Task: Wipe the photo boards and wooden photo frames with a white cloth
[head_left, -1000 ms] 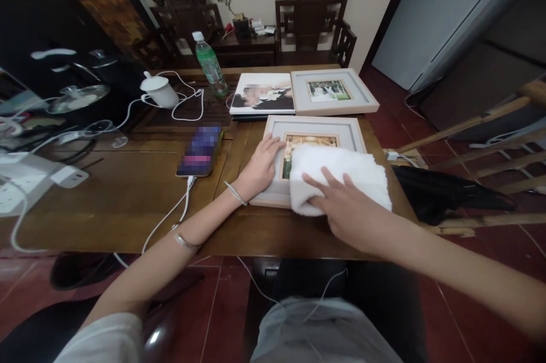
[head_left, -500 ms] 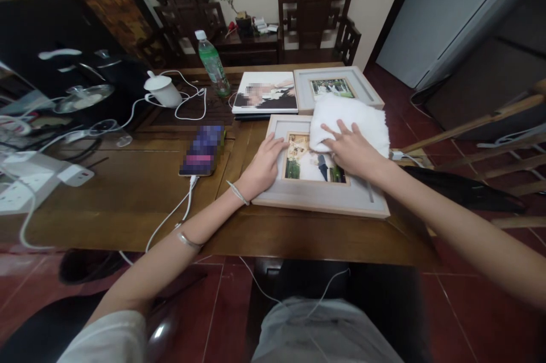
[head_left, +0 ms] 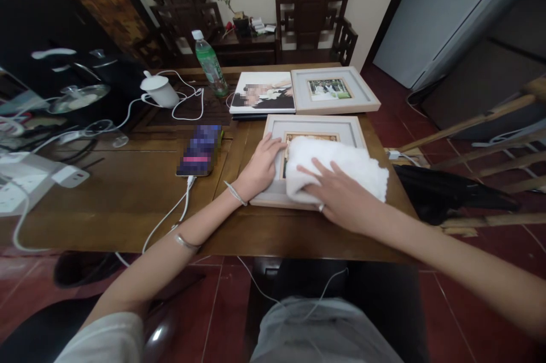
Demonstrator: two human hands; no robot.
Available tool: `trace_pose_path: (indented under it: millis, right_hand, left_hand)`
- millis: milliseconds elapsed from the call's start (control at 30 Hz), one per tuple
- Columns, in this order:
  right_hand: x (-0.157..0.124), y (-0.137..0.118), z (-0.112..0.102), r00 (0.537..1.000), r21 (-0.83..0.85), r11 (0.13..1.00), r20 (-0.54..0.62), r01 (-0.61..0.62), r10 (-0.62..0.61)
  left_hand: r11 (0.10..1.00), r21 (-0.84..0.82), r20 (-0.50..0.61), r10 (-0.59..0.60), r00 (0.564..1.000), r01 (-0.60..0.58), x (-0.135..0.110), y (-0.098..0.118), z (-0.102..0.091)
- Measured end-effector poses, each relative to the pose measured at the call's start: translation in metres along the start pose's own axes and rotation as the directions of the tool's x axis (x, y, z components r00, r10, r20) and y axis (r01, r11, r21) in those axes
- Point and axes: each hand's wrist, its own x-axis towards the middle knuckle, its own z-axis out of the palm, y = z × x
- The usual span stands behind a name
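A pale framed photo (head_left: 316,126) lies flat on the wooden table (head_left: 128,198) in front of me. My left hand (head_left: 259,168) rests on the frame's left edge, fingers stretched flat, holding it still. My right hand (head_left: 336,195) lies spread on a white fluffy cloth (head_left: 341,166), pressing it onto the near part of the frame's glass. The cloth hides most of the picture.
A second framed photo (head_left: 335,90) and a photo print (head_left: 263,94) lie further back. A phone (head_left: 200,149) on a white cable sits to the left, with a green bottle (head_left: 210,64), a white cup (head_left: 158,90) and power strips (head_left: 25,178). Dark carved chairs (head_left: 313,16) stand behind.
My right hand has pulled the cloth from the frame's far right corner back toward me over the glass. The left hand has stayed on the frame's edge.
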Motion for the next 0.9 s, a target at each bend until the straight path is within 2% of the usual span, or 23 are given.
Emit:
trace_pose_path:
  millis: [100, 200, 267, 333, 400, 500, 667, 733, 833, 900]
  right_hand:
    - [0.024, 0.046, 0.014, 0.99, -0.036, 0.993, -0.092, -0.112, 0.108]
    - [0.045, 0.088, 0.017, 0.967, -0.082, 0.976, -0.177, -0.201, 0.184]
    - [0.055, 0.105, 0.016, 0.961, -0.112, 0.972, -0.21, -0.206, 0.179]
    - [0.059, 0.108, 0.017, 0.971, -0.126, 0.979, -0.197, -0.163, 0.137]
    - [0.056, 0.1, 0.018, 0.985, -0.108, 0.99, -0.152, -0.094, 0.077]
    - [0.037, 0.073, 0.015, 0.996, -0.034, 0.999, -0.084, -0.002, -0.001]
    - [-0.013, 0.013, -0.011, 0.988, 0.145, 0.979, 0.046, 0.141, -0.149]
    - [-0.027, -0.006, -0.02, 0.974, 0.184, 0.962, 0.061, 0.204, -0.218]
    - [-0.03, -0.016, -0.019, 0.964, 0.192, 0.949, 0.038, 0.251, -0.263]
    - [-0.021, -0.005, -0.01, 0.972, 0.172, 0.958, 0.016, 0.23, -0.236]
  left_hand:
    - [1.0, 0.002, 0.002, 0.003, 1.0, -0.003, -0.001, 0.0, -0.001]
    - [1.0, 0.01, 0.007, 0.002, 1.0, -0.003, -0.001, 0.0, -0.002]
    - [1.0, 0.011, 0.004, 0.004, 1.0, -0.004, -0.001, 0.0, -0.002]
    - [1.0, 0.002, -0.003, 0.004, 1.0, -0.004, -0.001, 0.0, -0.001]
    - [1.0, -0.009, -0.01, 0.004, 1.0, -0.004, -0.002, 0.0, -0.001]
    - [1.0, -0.01, -0.008, -0.004, 1.0, 0.004, -0.002, 0.001, -0.001]
    - [1.0, 0.01, 0.014, -0.013, 1.0, 0.013, 0.0, 0.003, -0.001]
    - [1.0, 0.013, 0.016, -0.006, 1.0, 0.006, 0.001, 0.003, -0.001]
    - [1.0, 0.016, 0.013, 0.006, 1.0, -0.006, 0.002, 0.002, -0.002]
    - [1.0, 0.019, 0.013, 0.011, 1.0, -0.012, 0.001, 0.001, -0.002]
